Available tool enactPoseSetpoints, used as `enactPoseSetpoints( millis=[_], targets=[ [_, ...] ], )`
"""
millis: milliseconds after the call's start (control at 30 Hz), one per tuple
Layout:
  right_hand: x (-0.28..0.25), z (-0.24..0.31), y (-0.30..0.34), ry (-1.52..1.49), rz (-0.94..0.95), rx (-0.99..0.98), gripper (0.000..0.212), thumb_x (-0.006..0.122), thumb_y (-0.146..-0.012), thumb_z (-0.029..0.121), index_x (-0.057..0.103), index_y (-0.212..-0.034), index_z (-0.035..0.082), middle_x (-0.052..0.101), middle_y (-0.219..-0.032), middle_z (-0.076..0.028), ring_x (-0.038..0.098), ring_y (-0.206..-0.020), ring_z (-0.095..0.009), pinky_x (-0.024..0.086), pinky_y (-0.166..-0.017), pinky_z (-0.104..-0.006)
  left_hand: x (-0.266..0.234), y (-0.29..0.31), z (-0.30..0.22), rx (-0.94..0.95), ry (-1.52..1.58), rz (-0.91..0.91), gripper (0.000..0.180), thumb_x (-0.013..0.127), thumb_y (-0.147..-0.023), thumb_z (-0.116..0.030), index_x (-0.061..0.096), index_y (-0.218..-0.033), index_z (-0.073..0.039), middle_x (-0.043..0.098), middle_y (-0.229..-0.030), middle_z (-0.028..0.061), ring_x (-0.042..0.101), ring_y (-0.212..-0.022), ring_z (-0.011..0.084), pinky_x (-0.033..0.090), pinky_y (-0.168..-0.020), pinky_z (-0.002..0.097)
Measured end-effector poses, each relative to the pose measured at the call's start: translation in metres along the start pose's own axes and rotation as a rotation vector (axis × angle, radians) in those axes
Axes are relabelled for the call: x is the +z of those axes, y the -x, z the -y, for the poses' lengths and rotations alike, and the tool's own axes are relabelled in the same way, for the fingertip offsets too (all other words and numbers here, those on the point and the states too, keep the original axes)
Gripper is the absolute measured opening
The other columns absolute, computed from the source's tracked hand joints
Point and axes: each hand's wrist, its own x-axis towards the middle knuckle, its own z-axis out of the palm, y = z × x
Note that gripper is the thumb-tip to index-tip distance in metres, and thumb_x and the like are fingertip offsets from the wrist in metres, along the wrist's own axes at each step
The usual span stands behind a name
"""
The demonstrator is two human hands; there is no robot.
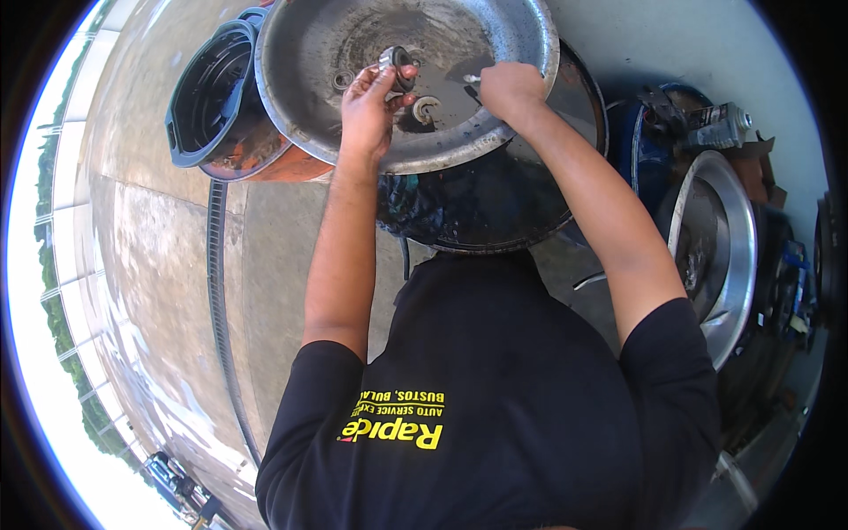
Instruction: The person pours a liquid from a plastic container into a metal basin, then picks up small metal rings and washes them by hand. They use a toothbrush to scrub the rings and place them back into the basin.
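Observation:
A wide, stained metal basin (296,119) rests on a dark drum (486,216) in front of me. Over it, my left hand (367,110) pinches a round metal bearing (402,69) between thumb and fingers. My right hand (513,88) is closed in a fist above the basin's right side. A thin tool with a pale end (472,79) pokes out of that fist; most of it is hidden by my fingers. Below the bearing, a metal ring (426,109) lies on the dirty basin floor. Another small ring (343,80) sits to the left.
On the left, a black plastic drain pan (212,97) sits on an orange-brown drum (291,163). A second metal basin (742,256) stands tilted at the right, near a spray can (720,126) on a blue drum (636,132). A grated floor drain (217,265) crosses the concrete.

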Motion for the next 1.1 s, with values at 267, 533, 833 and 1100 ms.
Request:
enactPoseSetpoints(
  millis=[267, 533, 833, 1100],
  targets=[
    [-0.045, 0.022, 0.033, -0.413, -0.232, -0.011, 0.030, 0.056, -0.097, 0.020, 0.075, -0.117, 0.008, 0.078, -0.104, -0.018, 0.075, -0.098, -0.038, 0.061, -0.082, -0.0506, -0.004, 0.001, -0.009, -0.007, 0.048, 0.013, 0.033, 0.049, -0.096, 0.002, 0.060, -0.127, 0.007, 0.074, -0.121, 0.0191, 0.071, -0.105, 0.0205, 0.060, -0.084, 0.0308],
    [-0.019, 0.043, 0.053, -0.358, -0.523, -0.175, 0.031, 0.057, -0.100, 0.022, 0.069, -0.126, 0.011, 0.076, -0.096, -0.015, 0.075, -0.085, -0.036, 0.061, -0.075, -0.0504, 0.005, -0.003, 0.000, 0.006, 0.052, -0.003, 0.036, 0.051, -0.086, 0.003, 0.061, -0.120, 0.008, 0.074, -0.117, 0.0175, 0.069, -0.101, 0.0211, 0.057, -0.088, 0.0324],
    [-0.025, 0.042, 0.065, -0.239, -0.473, -0.254, 0.023, 0.056, -0.097, 0.020, 0.070, -0.113, 0.012, 0.077, -0.089, -0.016, 0.077, -0.082, -0.037, 0.062, -0.072, -0.0507, 0.015, 0.002, 0.003, 0.100, -0.296, -0.016, 0.026, 0.062, -0.093, 0.005, 0.065, -0.119, 0.004, 0.076, -0.112, 0.0112, 0.067, -0.098, 0.0129, 0.053, -0.085, 0.0271],
    [-0.040, 0.035, 0.053, -0.281, -0.371, -0.151, 0.032, 0.053, -0.101, 0.025, 0.069, -0.125, 0.012, 0.077, -0.096, -0.018, 0.075, -0.092, -0.040, 0.060, -0.081, -0.0543, 0.002, -0.004, 0.025, 0.289, -0.609, -0.003, 0.029, 0.069, -0.095, -0.001, 0.063, -0.123, 0.006, 0.079, -0.109, 0.0114, 0.071, -0.093, 0.0114, 0.056, -0.082, 0.0271]
  ],
)
